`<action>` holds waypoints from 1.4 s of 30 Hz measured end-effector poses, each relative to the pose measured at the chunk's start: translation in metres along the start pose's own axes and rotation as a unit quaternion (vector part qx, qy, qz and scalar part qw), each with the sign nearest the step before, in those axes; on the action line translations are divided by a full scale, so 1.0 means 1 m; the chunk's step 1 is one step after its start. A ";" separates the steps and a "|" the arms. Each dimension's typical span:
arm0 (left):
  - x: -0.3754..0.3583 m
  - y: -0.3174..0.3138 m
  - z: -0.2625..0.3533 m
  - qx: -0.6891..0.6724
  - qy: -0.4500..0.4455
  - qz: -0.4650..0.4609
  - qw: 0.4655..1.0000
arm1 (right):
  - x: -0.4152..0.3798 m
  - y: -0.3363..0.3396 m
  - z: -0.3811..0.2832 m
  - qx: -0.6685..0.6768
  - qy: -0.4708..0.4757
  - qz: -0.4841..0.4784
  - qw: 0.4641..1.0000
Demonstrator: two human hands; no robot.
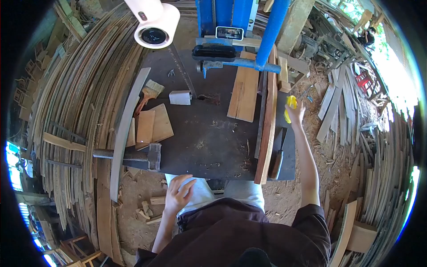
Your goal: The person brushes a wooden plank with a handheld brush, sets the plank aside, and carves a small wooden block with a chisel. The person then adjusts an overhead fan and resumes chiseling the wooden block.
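Note:
At the right side of the dark worktable point(204, 129), my right hand point(297, 113) is closed around a bright yellow object point(291, 103); its kind is not clear, as the fingers cover part of it. My left hand point(179, 194) is over my thigh by the table's front edge, fingers apart and holding nothing. Ahead of it lies a hammer point(154, 156) with its head on the table. Close to my right forearm are a dark-handled tool point(277, 164) and long wooden strips point(268, 129).
A toothed saw blade point(181, 69) runs down to the table beside a white block point(180, 98). Left of it lie a brush point(153, 89) and small boards point(153, 124). A wide board point(243, 91) lies below the blue machine frame point(267, 40). Stacked planks point(80, 89) flank the left.

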State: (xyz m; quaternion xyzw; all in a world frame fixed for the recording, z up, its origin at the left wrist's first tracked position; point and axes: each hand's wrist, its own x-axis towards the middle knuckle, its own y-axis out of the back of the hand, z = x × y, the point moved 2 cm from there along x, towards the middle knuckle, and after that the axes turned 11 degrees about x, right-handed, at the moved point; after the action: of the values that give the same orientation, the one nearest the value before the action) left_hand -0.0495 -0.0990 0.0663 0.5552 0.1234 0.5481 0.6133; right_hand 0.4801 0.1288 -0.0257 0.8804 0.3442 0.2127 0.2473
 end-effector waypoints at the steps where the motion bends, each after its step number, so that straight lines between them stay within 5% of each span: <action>1: -0.006 0.007 -0.005 0.026 0.032 0.001 0.999 | -0.003 -0.008 -0.004 -0.007 0.004 -0.038 0.999; 4: -0.029 0.017 -0.017 0.040 0.110 0.006 0.993 | -0.013 -0.020 -0.029 -0.084 -0.025 -0.051 0.995; 6: -0.037 0.020 -0.024 0.050 0.150 0.023 0.987 | -0.003 -0.022 -0.048 -0.091 0.053 0.037 0.994; 9: -0.048 0.014 -0.026 0.031 0.169 0.011 0.985 | 0.055 -0.043 -0.036 0.001 0.052 0.005 0.999; 13: -0.037 0.007 -0.011 0.025 0.120 -0.008 0.992 | 0.092 -0.068 -0.030 0.005 -0.051 -0.082 0.995; 16: -0.030 0.004 0.003 0.005 0.100 0.005 0.995 | 0.080 -0.064 -0.043 -0.208 -0.036 -0.010 0.978; 20: -0.035 0.006 0.003 -0.005 0.105 -0.004 0.994 | 0.051 -0.026 -0.087 -0.094 -0.002 -0.036 0.995; 24: -0.045 -0.002 -0.011 -0.001 0.134 -0.009 0.991 | -0.034 0.018 -0.138 -0.075 0.265 0.121 0.954; 26: -0.032 -0.010 -0.013 -0.004 0.116 -0.011 0.993 | -0.103 0.044 -0.168 0.088 0.313 -0.090 0.941; 27: -0.020 -0.014 -0.012 -0.003 0.097 -0.011 0.995 | -0.140 0.047 -0.175 0.164 0.221 -0.232 0.933; 29: 0.008 -0.024 -0.001 -0.030 0.095 -0.015 0.995 | -0.206 0.045 -0.188 0.051 0.396 -0.280 0.873; 31: 0.025 -0.040 0.007 -0.032 0.094 -0.060 0.993 | -0.256 0.028 -0.177 0.068 0.348 -0.368 0.860; 33: 0.038 -0.053 0.012 -0.018 0.069 -0.080 0.994 | -0.282 0.002 -0.161 0.092 0.257 -0.401 0.874; 39: 0.050 -0.092 -0.001 -0.059 0.067 -0.081 0.993 | -0.289 -0.008 -0.176 0.031 0.298 -0.415 0.859; 42: 0.059 -0.098 -0.007 -0.072 0.083 -0.071 0.991 | -0.256 0.029 -0.180 0.136 0.296 -0.266 0.907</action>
State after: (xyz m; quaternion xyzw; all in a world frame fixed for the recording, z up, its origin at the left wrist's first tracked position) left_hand 0.0193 -0.0258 0.0106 0.4518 0.1729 0.5551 0.6766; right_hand 0.2242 -0.0196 0.0806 0.6778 0.6486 0.3412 0.0591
